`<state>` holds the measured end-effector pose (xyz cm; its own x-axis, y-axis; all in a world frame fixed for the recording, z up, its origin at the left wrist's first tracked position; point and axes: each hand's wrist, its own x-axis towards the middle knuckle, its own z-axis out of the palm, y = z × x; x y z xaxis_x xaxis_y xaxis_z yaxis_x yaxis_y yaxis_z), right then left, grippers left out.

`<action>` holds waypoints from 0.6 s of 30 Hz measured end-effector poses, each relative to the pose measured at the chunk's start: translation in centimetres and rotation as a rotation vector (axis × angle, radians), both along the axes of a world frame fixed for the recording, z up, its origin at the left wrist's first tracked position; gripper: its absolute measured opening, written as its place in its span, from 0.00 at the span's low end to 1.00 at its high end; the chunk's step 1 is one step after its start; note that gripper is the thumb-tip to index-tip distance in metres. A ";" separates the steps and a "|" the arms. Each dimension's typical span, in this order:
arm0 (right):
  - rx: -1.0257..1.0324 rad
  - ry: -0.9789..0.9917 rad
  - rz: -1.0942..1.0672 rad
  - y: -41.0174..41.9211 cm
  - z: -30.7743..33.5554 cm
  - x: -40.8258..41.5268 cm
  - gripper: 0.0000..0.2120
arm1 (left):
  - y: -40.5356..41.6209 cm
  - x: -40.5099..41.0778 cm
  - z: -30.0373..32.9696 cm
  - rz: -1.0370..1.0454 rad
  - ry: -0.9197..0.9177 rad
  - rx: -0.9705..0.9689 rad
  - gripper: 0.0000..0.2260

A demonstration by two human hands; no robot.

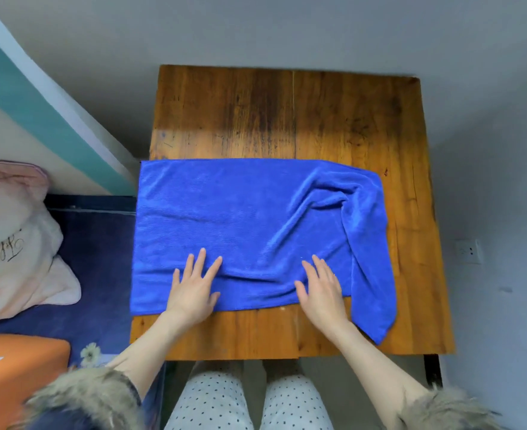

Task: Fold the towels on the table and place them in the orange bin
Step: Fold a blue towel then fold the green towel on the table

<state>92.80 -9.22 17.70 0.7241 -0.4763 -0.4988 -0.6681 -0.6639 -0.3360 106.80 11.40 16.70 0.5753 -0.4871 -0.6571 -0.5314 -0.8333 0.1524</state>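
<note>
Blue towel [240,218], plush, rumpled rectangle

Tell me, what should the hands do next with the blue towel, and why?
Probably slide the right hand outward to smooth the blue towel. Its right side is bunched and rumpled, the left lies flat, and both hands, left hand too, already rest flat on it.

A plain royal-blue microfibre towel [249,225] lies on an orange-brown wooden bench [287,113] streaked with dark stains. The rectangular plastic bin [17,377] is solid orange. A pale pink pillow [14,243] carries black script. White trousers [249,401] show small dark dots.
</note>
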 end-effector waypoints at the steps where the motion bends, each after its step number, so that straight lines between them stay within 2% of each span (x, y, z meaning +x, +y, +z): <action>1: -0.038 -0.056 -0.098 -1.5 0.0 -0.7 0.22 | -1.6 -0.8 -0.2 -0.027 -0.001 -0.016 0.31; 4: -0.089 -0.197 -0.416 -6.4 0.1 -2.1 0.15 | -6.5 -2.6 -0.7 -0.149 -0.011 -0.036 0.31; 6: -0.135 -0.256 -0.548 -10.0 -0.3 -2.6 0.14 | -10.0 -3.1 -0.9 -0.225 -0.047 -0.064 0.31; 10: -0.061 -0.220 -0.723 -15.5 -1.9 -2.4 0.15 | -17.1 -2.8 -1.9 -0.309 -0.166 -0.178 0.29; 15: 0.018 -0.012 -0.581 -18.3 -3.3 -1.6 0.14 | -23.6 -2.4 -4.2 -0.215 -0.279 -0.365 0.28; 18: 0.064 0.019 -0.490 -19.3 -3.9 -1.6 0.09 | -25.9 -2.6 -5.7 -0.210 -0.296 -0.337 0.28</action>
